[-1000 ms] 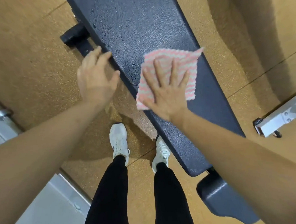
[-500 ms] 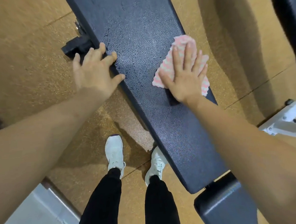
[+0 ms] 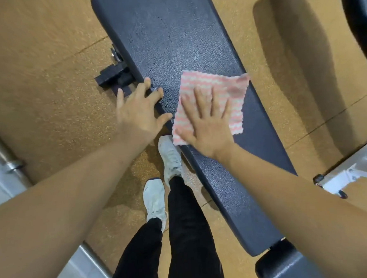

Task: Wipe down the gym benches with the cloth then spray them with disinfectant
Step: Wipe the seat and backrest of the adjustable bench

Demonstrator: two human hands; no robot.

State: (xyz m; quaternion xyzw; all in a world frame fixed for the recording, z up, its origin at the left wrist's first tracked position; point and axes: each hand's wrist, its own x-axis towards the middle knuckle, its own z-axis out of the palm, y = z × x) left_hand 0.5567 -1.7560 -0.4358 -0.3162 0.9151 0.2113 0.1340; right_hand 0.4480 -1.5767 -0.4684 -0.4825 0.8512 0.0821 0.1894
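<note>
Wipe step in hand, spray not started.
My right hand presses flat, fingers straight, on the pink-and-white wavy-striped cloth, mid-length on the dark blue padded gym bench. Left hand is open, braced on the pad's edge. Pad beyond looks speckled, maybe wet, so the next stroke goes that way.

Cloth on bench, shoes beside.
</note>
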